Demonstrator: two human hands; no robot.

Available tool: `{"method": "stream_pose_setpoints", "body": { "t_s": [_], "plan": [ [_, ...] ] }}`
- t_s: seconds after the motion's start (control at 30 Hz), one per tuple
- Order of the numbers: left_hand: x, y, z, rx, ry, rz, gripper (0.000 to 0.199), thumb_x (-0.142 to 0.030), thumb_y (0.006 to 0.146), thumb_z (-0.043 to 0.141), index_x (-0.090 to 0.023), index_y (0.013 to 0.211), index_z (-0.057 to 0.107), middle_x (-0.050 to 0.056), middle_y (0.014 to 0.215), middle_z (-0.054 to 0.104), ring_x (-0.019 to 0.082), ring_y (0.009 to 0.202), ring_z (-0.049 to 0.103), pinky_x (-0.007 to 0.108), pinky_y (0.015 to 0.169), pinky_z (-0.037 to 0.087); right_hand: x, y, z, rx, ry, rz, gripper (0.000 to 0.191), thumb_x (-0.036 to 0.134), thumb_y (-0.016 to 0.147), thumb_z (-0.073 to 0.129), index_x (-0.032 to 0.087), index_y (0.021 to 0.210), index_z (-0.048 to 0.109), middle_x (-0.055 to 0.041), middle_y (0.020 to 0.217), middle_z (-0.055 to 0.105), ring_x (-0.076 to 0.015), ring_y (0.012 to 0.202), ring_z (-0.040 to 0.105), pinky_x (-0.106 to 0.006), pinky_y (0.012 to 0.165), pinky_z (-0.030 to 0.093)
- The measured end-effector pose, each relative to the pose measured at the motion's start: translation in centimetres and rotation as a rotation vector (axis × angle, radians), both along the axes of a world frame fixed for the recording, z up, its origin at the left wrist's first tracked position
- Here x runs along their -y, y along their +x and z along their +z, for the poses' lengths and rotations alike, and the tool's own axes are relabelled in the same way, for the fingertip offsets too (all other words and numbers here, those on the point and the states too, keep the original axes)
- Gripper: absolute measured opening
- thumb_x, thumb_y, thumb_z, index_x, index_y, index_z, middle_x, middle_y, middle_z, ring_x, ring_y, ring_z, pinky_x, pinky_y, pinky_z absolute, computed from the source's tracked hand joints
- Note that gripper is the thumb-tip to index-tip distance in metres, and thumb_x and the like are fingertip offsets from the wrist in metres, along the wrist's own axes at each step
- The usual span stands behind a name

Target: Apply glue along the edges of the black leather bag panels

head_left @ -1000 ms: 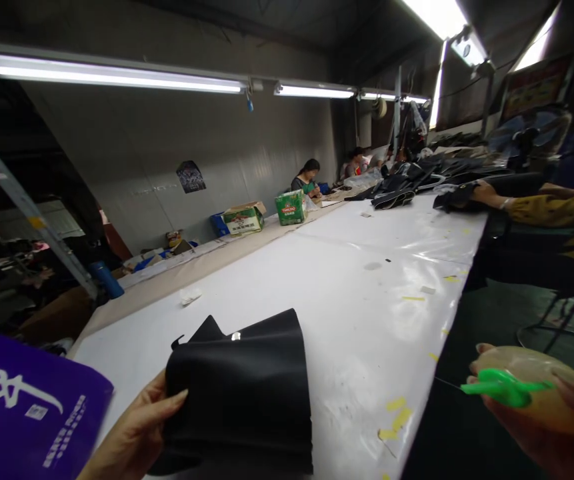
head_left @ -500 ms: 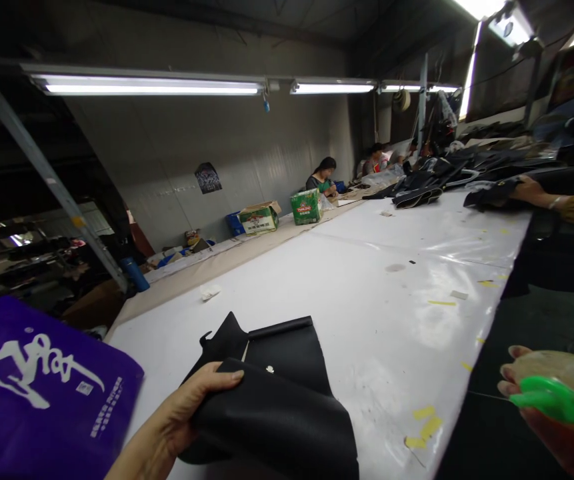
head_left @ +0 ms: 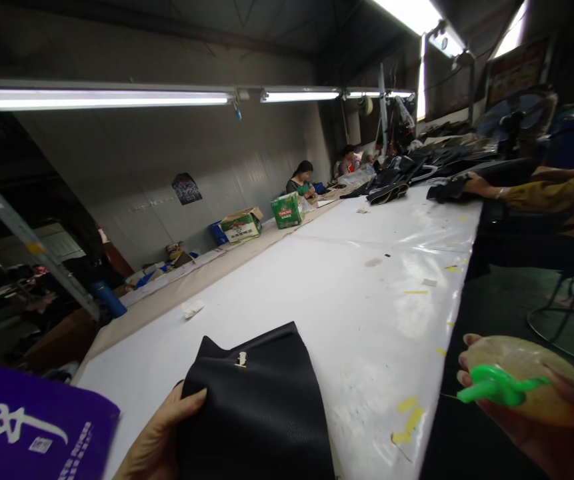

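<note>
My left hand [head_left: 159, 430] grips the left edge of a black leather piece [head_left: 261, 410], its thumb on top and the other fingers hidden beneath. The piece is held over the near part of the white table [head_left: 347, 320]. Close to its far edge is a small pale and metallic fitting or cut-out [head_left: 241, 359], too small to tell which. At the right, past the table's edge, my right hand [head_left: 557, 430] is wrapped round a translucent squeeze bottle [head_left: 531, 350] of yellowish contents. Its green nozzle cap [head_left: 501, 387] points left.
A purple bag [head_left: 67, 413] lies at the near left. Yellow tape bits [head_left: 411, 417] stick near the right edge. Green cartons [head_left: 287, 211] stand along the far side. A co-worker's hand [head_left: 479, 185] rests on black pieces at the right; other people sit farther back.
The folded leather piece has been turned over, so a smooth face with the small fitting near its far edge shows. My right hand and the bottle appear farther left as the view shifted.
</note>
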State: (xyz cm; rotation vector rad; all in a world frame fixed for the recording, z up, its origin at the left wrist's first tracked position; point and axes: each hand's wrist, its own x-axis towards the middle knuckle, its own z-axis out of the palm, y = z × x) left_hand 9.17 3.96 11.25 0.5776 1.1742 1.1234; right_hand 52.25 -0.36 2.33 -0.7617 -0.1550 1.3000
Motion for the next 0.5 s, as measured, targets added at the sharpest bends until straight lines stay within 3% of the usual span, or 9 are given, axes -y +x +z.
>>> {"method": "stream_pose_setpoints", "body": {
  "t_s": [0.17,0.3,0.5],
  "plan": [
    [-1.1,0.6,0.1,-0.046,-0.116,0.085,0.02,-0.022,0.07,0.077,-0.009,0.085,0.072,0.013,0.075,0.076,0.026,0.068,0.071,0.036,0.07,0.058,-0.1,0.1,-0.7,-0.007,-0.009,-0.041,0.056,0.028,0.064,0.074,0.022,0.119,0.065,-0.0119,0.11,0.07,-0.0319,0.086,0.07,-0.032,0.068,0.063],
    [-0.8,-0.5,0.4,-0.089,-0.023,0.111,0.021,-0.007,0.063,0.077,-0.012,0.083,0.072,0.011,0.077,0.077,0.024,0.066,0.071,0.033,0.065,0.058,-0.3,0.1,-0.4,-0.013,-0.006,-0.062,0.058,0.027,0.062,0.076,0.021,0.118,0.065,-0.0129,0.109,0.07,-0.0322,0.086,0.071,-0.032,0.067,0.063],
    [1.1,-2.3,1.5,-0.13,0.076,0.12,0.033,-0.005,0.049,0.081,-0.02,0.077,0.074,0.007,0.08,0.077,0.031,0.075,0.073,0.035,0.066,0.06,0.3,-0.6,0.7,-0.043,-0.119,-0.068,0.069,0.019,0.049,0.078,0.021,0.116,0.064,-0.0132,0.108,0.07,-0.0335,0.084,0.071,-0.037,0.066,0.063]
  ]
}}
